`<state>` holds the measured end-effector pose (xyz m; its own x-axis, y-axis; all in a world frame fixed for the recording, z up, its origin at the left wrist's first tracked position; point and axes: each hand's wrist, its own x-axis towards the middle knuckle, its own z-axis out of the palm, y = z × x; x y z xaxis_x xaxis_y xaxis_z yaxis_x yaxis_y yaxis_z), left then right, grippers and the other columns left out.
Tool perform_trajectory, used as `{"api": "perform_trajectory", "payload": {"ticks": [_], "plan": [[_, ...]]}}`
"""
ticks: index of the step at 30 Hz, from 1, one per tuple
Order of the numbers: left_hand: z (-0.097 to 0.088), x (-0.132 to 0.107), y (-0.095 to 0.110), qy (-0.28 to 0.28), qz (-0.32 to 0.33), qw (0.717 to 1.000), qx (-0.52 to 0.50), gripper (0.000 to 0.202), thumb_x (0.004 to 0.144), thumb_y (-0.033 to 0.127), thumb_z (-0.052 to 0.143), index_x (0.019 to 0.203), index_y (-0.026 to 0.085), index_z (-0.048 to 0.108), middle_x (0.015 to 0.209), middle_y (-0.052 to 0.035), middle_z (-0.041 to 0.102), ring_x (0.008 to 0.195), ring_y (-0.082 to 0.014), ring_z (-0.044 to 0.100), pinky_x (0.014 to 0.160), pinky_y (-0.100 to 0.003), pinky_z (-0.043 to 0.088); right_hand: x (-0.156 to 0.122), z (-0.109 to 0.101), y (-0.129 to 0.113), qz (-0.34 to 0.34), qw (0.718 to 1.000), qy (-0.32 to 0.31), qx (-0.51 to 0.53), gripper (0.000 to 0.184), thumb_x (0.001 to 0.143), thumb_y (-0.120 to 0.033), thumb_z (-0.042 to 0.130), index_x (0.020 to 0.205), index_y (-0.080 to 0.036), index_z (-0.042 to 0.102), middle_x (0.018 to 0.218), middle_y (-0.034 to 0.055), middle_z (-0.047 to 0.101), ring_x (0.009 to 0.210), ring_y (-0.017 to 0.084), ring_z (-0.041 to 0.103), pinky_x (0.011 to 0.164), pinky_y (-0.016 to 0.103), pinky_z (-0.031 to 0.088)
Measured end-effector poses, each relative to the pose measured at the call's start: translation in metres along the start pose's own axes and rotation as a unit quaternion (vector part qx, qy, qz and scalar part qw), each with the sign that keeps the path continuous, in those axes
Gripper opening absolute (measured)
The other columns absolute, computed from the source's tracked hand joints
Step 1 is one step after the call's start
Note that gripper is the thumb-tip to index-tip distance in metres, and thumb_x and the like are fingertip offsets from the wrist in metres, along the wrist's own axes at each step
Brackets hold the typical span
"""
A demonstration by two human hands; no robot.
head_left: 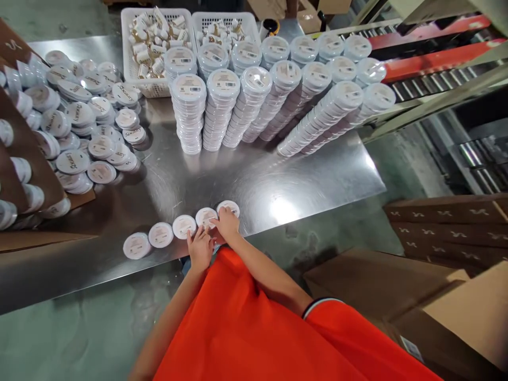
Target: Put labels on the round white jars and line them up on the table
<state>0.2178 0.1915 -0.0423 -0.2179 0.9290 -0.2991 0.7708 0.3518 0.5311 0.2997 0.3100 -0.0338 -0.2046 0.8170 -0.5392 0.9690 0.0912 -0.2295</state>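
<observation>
Several flat round white containers point(161, 235) with printed labels on top lie in a row near the front edge of a metal table point(254, 182). My left hand point(200, 250) has its fingers spread. Its fingertips rest at the near edges of a middle container point(184, 224) and the container point(206, 216) to its right. My right hand point(228, 224) lies over the near side of the rightmost container point(230, 205), one finger reaching left onto its neighbour. Both palms and some fingertips are hidden from view.
Tall stacks of round white containers point(190, 114) stand at the back. A loose heap of them point(75, 114) lies left, beside a cardboard box point(27, 153). Two white baskets point(159, 87) hold small bottles. Roller conveyors point(428, 87) and brown cartons point(444, 227) are right.
</observation>
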Motion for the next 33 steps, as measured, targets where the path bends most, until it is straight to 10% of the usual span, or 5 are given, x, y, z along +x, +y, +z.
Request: {"api": "perform_trajectory", "payload": {"ticks": [6,9,15,21,33], "plan": [[-0.003,0.003,-0.001,0.029,-0.016,0.997,-0.073,0.018,0.092,0.021,0.055,0.097,0.021,0.072,0.129,-0.0128,0.070,0.136,-0.0317,0.054,0.122,-0.062,0.015,0.006,0.000,0.008,-0.004,0.998,0.006,0.057,0.016,0.098,-0.028,0.053,0.107,-0.021,0.064,0.119,0.0091,0.065,0.097,0.020,0.064,0.076,0.029,0.045],[-0.009,0.003,-0.002,0.099,-0.058,0.971,-0.212,0.019,0.091,0.028,0.055,0.095,0.021,0.072,0.119,-0.0112,0.075,0.122,-0.0294,0.063,0.113,-0.052,0.035,-0.003,0.005,0.016,-0.065,0.985,0.040,0.152,0.016,0.097,-0.024,0.050,0.101,-0.020,0.065,0.113,0.0081,0.066,0.095,0.018,0.063,0.080,0.029,0.046],[-0.027,-0.010,0.000,0.186,-0.192,0.861,-0.432,0.043,0.085,0.052,0.059,0.057,0.021,0.048,0.054,0.0040,0.049,0.057,-0.0128,0.047,0.057,-0.026,0.040,-0.050,0.021,0.007,-0.199,0.864,-0.050,0.460,0.020,0.084,-0.030,0.060,0.101,-0.020,0.062,0.087,-0.0002,0.065,0.076,0.014,0.059,0.072,0.027,0.048],[-0.034,-0.031,-0.017,0.093,-0.127,0.808,-0.568,0.037,0.078,0.049,0.072,0.096,0.019,0.063,0.093,-0.0041,0.069,0.084,-0.0180,0.066,0.077,-0.031,0.054,-0.071,0.025,-0.017,-0.169,0.834,-0.058,0.522,0.015,0.079,-0.024,0.056,0.093,-0.021,0.058,0.077,-0.0035,0.059,0.070,0.013,0.056,0.070,0.027,0.048],[-0.060,-0.048,-0.045,0.097,-0.106,0.891,-0.430,0.042,0.085,0.058,0.058,0.067,0.021,0.049,0.062,0.0026,0.053,0.060,-0.0138,0.052,0.058,-0.026,0.044,-0.088,0.030,-0.049,-0.170,0.895,-0.021,0.412,0.005,0.083,-0.024,0.058,0.082,-0.020,0.061,0.069,-0.0045,0.061,0.065,0.012,0.054,0.064,0.023,0.043]]}}
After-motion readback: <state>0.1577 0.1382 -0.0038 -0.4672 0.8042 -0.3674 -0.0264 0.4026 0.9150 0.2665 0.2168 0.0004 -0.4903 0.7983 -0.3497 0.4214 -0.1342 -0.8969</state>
